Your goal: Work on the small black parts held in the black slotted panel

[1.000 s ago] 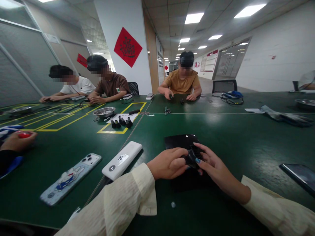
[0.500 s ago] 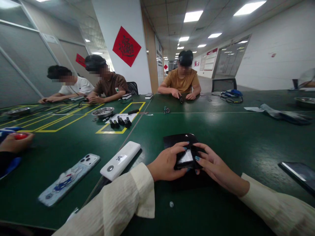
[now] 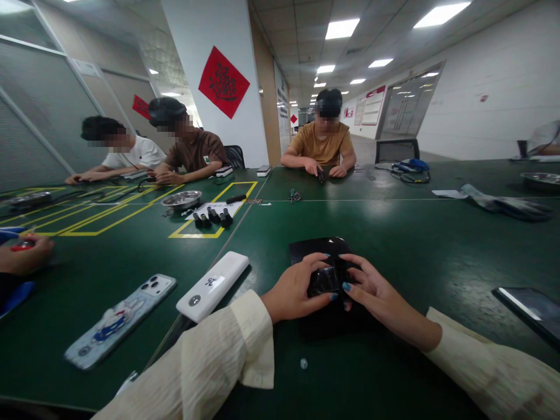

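Observation:
Between my two hands is a small glossy black object (image 3: 324, 281), perhaps a case or a box; its exact kind does not show. My left hand (image 3: 294, 290) closes round its left side, thumb below and fingers above. My right hand (image 3: 371, 291) pinches the right side, fingertips close to the left hand's. Fingers cover much of the object. Beneath my hands lies a dark, shiny flat sheet (image 3: 301, 251) on the green table. A tiny clear bead-like piece (image 3: 304, 363) rests on the table nearer to me.
Left of my forearm lie a white power bank (image 3: 214, 284) and a phone in a rabbit-print case (image 3: 120, 321). Another dark phone (image 3: 531, 312) is at right. Beyond are black cylindrical parts (image 3: 213, 217), a metal bowl (image 3: 182, 200), a glove (image 3: 503, 204) and co-workers.
The black object has tilted in my hands: its bright white reflection is gone and the top now looks dark. My hands stay in nearly the same place.

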A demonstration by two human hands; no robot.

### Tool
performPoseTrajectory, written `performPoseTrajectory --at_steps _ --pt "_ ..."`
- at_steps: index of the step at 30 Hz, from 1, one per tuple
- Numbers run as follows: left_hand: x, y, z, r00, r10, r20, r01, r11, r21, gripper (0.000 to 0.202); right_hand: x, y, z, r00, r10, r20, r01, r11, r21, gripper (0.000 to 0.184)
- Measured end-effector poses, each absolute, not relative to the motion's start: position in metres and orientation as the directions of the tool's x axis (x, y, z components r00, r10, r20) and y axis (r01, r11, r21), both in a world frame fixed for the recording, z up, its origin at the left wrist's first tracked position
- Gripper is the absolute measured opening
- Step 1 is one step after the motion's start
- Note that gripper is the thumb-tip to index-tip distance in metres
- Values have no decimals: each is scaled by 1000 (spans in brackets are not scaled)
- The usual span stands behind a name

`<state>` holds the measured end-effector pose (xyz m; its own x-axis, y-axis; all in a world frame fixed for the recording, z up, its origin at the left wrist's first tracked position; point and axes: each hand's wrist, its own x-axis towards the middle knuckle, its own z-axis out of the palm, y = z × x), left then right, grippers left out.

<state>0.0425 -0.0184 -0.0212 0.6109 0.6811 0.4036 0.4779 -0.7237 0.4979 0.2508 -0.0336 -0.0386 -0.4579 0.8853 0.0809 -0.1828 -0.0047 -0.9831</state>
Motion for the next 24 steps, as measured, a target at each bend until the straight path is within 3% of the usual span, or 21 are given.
performPoseTrajectory --at_steps 6,11,16,20,24 --pt "44 -16 -26 544 725 422 415 -670 616 38 250 -38 -34 -498 860 113 -163 35 -986 57" --pt "42 -15 -25 547 718 430 395 -675 624 27 251 -38 -35 -522 846 109 -155 31 -987 56" --pt "39 -17 -21 587 662 466 364 -730 578 40 252 -37 -35 -503 858 103 -183 10 -983 55" --pt "40 -18 -20 535 692 485 414 -715 563 34 251 -37 -34 -473 876 95 -183 8 -983 56" --pt "42 -18 -17 547 730 411 450 -670 591 41 251 -39 -34 -442 892 89 -180 10 -984 59"
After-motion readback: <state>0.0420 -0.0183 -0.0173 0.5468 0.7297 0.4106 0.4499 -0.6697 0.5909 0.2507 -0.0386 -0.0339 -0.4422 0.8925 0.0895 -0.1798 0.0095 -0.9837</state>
